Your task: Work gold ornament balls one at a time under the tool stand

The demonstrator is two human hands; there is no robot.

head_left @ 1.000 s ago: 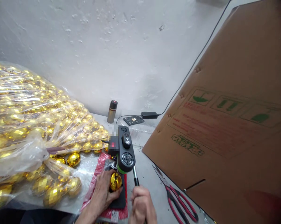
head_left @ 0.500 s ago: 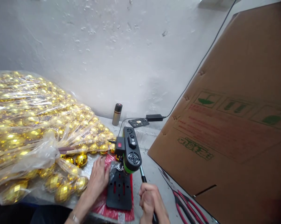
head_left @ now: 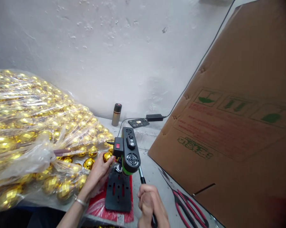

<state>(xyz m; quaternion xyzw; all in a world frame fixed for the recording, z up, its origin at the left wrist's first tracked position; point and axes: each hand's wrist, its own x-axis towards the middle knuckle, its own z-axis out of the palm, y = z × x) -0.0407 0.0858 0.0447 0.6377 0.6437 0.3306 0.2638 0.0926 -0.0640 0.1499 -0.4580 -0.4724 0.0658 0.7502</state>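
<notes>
My left hand [head_left: 98, 174] is closed around a shiny gold mirrored ball [head_left: 107, 156], beside a black device. My right hand [head_left: 152, 202] grips a rod with a black handle [head_left: 143, 180]; its metal shaft runs up behind the device, so its far end is hidden. That black device [head_left: 130, 145] has round vents, two buttons, a red switch and a green ring, and stands over a slotted black base plate [head_left: 118, 193]. Red plastic [head_left: 97, 205] lies under the plate. Clear film appears near my left palm, partly hidden.
On the left bulges a large clear bag [head_left: 38, 155] of gold balls. Red-handled scissors [head_left: 187, 205] lie on the right beside a big cardboard box [head_left: 223, 120]. Farther back are a small bottle [head_left: 116, 114], a black power adapter [head_left: 154, 117] and a flat dark object [head_left: 138, 123].
My left hand has moved up from beside the base plate and now has a gold ball in its fingers. My right hand keeps its grip on the rod. The view has shifted slightly.
</notes>
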